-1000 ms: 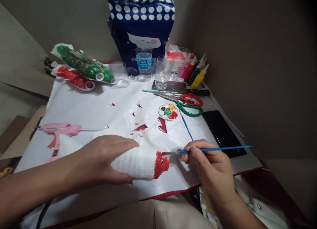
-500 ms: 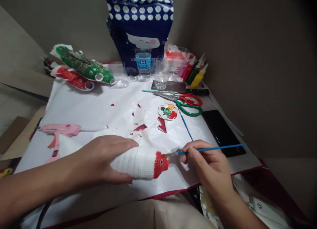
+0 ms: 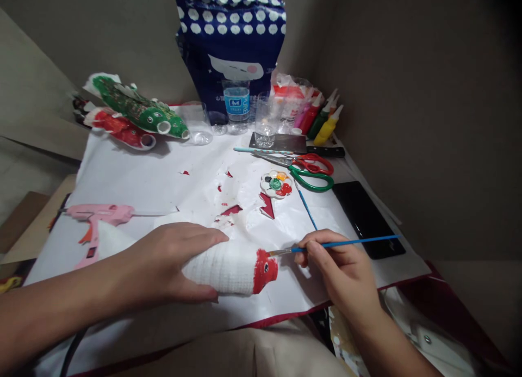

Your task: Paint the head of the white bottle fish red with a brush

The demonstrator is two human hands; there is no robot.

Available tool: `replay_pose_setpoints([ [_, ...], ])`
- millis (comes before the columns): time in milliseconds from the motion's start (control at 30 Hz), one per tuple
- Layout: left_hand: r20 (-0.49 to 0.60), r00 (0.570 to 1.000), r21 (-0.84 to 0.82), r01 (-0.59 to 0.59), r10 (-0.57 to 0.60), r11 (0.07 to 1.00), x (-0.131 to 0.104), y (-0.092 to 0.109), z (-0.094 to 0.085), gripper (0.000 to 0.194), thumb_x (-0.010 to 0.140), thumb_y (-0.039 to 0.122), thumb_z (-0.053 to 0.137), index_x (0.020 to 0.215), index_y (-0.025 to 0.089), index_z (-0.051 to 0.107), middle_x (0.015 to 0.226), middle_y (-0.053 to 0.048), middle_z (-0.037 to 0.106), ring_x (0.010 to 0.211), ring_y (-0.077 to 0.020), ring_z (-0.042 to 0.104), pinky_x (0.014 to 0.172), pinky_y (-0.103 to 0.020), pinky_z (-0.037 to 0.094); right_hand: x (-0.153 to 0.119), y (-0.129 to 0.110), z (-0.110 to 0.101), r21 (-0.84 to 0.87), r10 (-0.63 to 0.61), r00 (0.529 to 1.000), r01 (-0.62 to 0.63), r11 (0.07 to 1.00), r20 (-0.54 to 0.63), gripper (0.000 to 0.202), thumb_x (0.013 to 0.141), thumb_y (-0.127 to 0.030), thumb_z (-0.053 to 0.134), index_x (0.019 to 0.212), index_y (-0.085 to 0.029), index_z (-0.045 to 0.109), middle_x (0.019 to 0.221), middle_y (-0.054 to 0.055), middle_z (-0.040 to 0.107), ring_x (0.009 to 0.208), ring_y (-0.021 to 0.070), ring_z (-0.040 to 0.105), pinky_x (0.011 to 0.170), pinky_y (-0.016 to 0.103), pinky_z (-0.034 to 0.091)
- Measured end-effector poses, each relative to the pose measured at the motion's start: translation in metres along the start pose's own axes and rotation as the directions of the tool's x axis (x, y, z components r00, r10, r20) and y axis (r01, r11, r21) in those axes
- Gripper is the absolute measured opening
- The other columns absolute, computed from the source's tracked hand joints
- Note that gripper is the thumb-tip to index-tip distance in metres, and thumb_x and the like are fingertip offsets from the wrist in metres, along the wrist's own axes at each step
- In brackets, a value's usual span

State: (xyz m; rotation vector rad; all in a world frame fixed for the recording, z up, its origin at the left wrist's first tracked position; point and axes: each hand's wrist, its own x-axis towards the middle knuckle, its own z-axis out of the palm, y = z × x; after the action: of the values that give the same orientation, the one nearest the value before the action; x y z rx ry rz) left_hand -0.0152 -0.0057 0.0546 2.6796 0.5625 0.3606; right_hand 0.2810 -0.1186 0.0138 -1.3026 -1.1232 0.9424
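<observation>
My left hand (image 3: pixel 185 263) is wrapped round a white, gauze-covered fish figure (image 3: pixel 234 268), its tail end hidden by my hand and forearm. The head end is painted red, with a small black-and-white eye. My right hand (image 3: pixel 336 265) pinches a blue paintbrush (image 3: pixel 350 242), whose bristles touch the upper edge of the red head. Beyond them lies a flower-shaped paint palette (image 3: pixel 277 184) holding green, red, orange, black and white paint. A second blue brush (image 3: pixel 306 205) rests against the palette.
A pink glue gun (image 3: pixel 100 216) lies left; a black phone (image 3: pixel 369 219) lies right. Behind are scissors (image 3: pixel 312 170), a knife (image 3: pixel 326 151), clear cups (image 3: pixel 267 124), paint bottles (image 3: pixel 326 127) and a blue bag (image 3: pixel 234 45). Green (image 3: pixel 150 116) and red fish figures (image 3: pixel 118 128) stand back left.
The brush has shifted slightly left, its tip now on the red head's upper edge. My right hand moved a little with it; my left hand and the fish stay still.
</observation>
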Motion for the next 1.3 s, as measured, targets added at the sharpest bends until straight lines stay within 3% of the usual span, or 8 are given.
replay_pose_setpoints([
  [233, -0.022, 0.999, 0.001, -0.028, 0.028, 1.000, 0.003, 0.002, -0.001, 0.057, 0.084, 0.057, 0.079, 0.126, 0.022, 0.065, 0.115, -0.008, 0.080, 0.095, -0.0246, 0.078, 0.082, -0.029, 0.059, 0.000, -0.002, -0.003, 0.022, -0.066, 0.998, 0.066, 0.998, 0.016, 0.017, 0.101, -0.033, 0.066, 0.089, -0.025, 0.076, 0.072, -0.002, 0.073, 0.067, 0.0097, 0.069, 0.066, 0.017, 0.055],
  [667, -0.035, 0.999, -0.008, -0.033, 0.032, 0.999, 0.003, 0.002, 0.000, 0.058, 0.081, 0.053, 0.082, 0.127, 0.023, 0.063, 0.116, -0.007, 0.080, 0.096, -0.0235, 0.078, 0.084, -0.027, 0.058, -0.002, -0.002, -0.002, 0.014, -0.058, 0.998, 0.057, 0.998, 0.023, 0.018, 0.101, -0.033, 0.065, 0.089, -0.025, 0.076, 0.072, -0.002, 0.073, 0.067, 0.0105, 0.070, 0.066, 0.018, 0.056],
  [800, -0.046, 0.998, -0.024, -0.050, 0.048, 0.998, 0.002, 0.000, 0.001, 0.058, 0.081, 0.051, 0.083, 0.128, 0.023, 0.062, 0.115, -0.007, 0.080, 0.096, -0.0232, 0.078, 0.084, -0.028, 0.058, 0.000, -0.004, 0.000, -0.056, -0.069, 0.997, 0.070, 0.996, 0.023, 0.018, 0.100, -0.029, 0.065, 0.085, -0.024, 0.075, 0.070, -0.002, 0.073, 0.066, 0.0108, 0.070, 0.063, 0.017, 0.055],
  [900, -0.049, 0.998, -0.019, -0.047, 0.046, 0.999, 0.001, 0.000, 0.001, 0.059, 0.081, 0.051, 0.083, 0.128, 0.023, 0.062, 0.115, -0.008, 0.079, 0.097, -0.0240, 0.078, 0.083, -0.029, 0.058, -0.001, -0.005, 0.000, -0.106, -0.148, 0.989, 0.148, 0.983, 0.015, 0.018, 0.100, -0.022, 0.063, 0.087, -0.025, 0.075, 0.072, -0.002, 0.073, 0.068, 0.0111, 0.070, 0.065, 0.018, 0.056],
  [1033, -0.036, 0.998, -0.009, -0.055, 0.055, 0.998, 0.003, 0.002, -0.001, 0.052, 0.085, 0.047, 0.080, 0.127, 0.021, 0.061, 0.114, -0.009, 0.080, 0.096, -0.0243, 0.078, 0.082, -0.031, 0.059, -0.007, -0.008, -0.002, -0.109, -0.316, 0.947, 0.320, 0.941, 0.048, 0.021, 0.099, -0.011, 0.059, 0.100, -0.026, 0.074, 0.083, 0.000, 0.074, 0.076, 0.0142, 0.070, 0.071, 0.025, 0.058],
  [1133, -0.043, 0.997, -0.024, -0.065, 0.064, 0.998, 0.004, 0.003, -0.001, 0.051, 0.088, 0.049, 0.077, 0.128, 0.022, 0.060, 0.113, -0.009, 0.080, 0.094, -0.0256, 0.078, 0.079, -0.032, 0.060, -0.011, -0.016, -0.002, -0.163, -0.428, 0.891, 0.449, 0.878, 0.149, 0.028, 0.093, -0.004, 0.057, 0.106, -0.024, 0.072, 0.087, 0.003, 0.075, 0.082, 0.0182, 0.072, 0.075, 0.033, 0.060],
  [1300, -0.039, 0.996, -0.019, -0.078, 0.077, 0.997, 0.003, 0.000, 0.000, 0.055, 0.087, 0.053, 0.077, 0.130, 0.024, 0.059, 0.115, -0.009, 0.079, 0.095, -0.0258, 0.078, 0.080, -0.033, 0.060, -0.013, -0.031, 0.001, -0.188, -0.520, 0.803, 0.581, 0.792, 0.291, 0.035, 0.083, 0.000, 0.056, 0.107, -0.021, 0.071, 0.081, 0.004, 0.076, 0.072, 0.0195, 0.073, 0.066, 0.033, 0.062],
])
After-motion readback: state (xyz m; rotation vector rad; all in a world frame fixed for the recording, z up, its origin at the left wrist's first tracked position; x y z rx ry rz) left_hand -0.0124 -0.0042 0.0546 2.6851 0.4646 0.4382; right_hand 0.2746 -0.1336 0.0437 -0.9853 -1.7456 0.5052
